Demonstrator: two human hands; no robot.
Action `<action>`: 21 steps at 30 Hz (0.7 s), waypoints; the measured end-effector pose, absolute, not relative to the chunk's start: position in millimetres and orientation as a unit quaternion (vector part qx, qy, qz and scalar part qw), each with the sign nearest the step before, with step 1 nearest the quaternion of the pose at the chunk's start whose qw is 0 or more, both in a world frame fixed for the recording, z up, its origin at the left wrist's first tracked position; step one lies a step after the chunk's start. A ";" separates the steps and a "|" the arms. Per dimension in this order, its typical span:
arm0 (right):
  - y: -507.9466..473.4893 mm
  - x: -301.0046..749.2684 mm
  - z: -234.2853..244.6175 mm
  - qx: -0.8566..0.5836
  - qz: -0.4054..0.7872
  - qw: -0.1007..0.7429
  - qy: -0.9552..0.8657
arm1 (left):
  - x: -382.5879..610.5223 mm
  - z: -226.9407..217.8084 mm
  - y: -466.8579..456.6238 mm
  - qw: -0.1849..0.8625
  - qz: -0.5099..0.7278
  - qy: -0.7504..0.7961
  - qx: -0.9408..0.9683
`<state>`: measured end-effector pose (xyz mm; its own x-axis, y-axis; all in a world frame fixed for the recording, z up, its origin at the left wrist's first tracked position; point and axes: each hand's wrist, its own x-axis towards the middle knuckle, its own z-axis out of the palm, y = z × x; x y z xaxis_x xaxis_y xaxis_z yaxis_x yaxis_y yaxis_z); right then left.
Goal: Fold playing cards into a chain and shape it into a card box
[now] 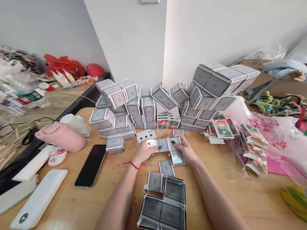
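Both my hands are at the middle of the wooden table (70, 201), joined over a few patterned playing cards (163, 144). My left hand (144, 152) pinches the cards' left end, with a face-up club card under its fingers. My right hand (184, 149) grips the right end, where a card (176, 155) bends downward. Just in front of my hands lie loose folded cards (167, 168) and a partly built open box of cards (163, 207). Behind my hands a big pile of finished card cubes (148, 108) leans on the wall.
A black phone (91, 165), a white power bank (39, 200) and a pink pouch (60, 136) lie at the left. Card packs (222, 128) and empty wrappers in plastic (255, 151) sit at the right. A cluttered side table with bottles (21, 94) stands far left.
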<state>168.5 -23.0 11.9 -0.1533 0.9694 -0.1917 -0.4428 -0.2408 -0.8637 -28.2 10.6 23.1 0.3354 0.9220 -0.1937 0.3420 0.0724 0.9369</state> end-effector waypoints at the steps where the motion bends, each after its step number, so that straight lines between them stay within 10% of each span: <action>1: -23.1 168.1 11.9 -0.393 0.683 0.517 -0.335 | -28.6 23.6 10.8 0.528 0.279 0.504 0.624; 21: -22.5 166.3 8.5 -0.401 0.681 0.511 -0.339 | -28.3 15.4 11.8 0.540 0.291 0.484 0.624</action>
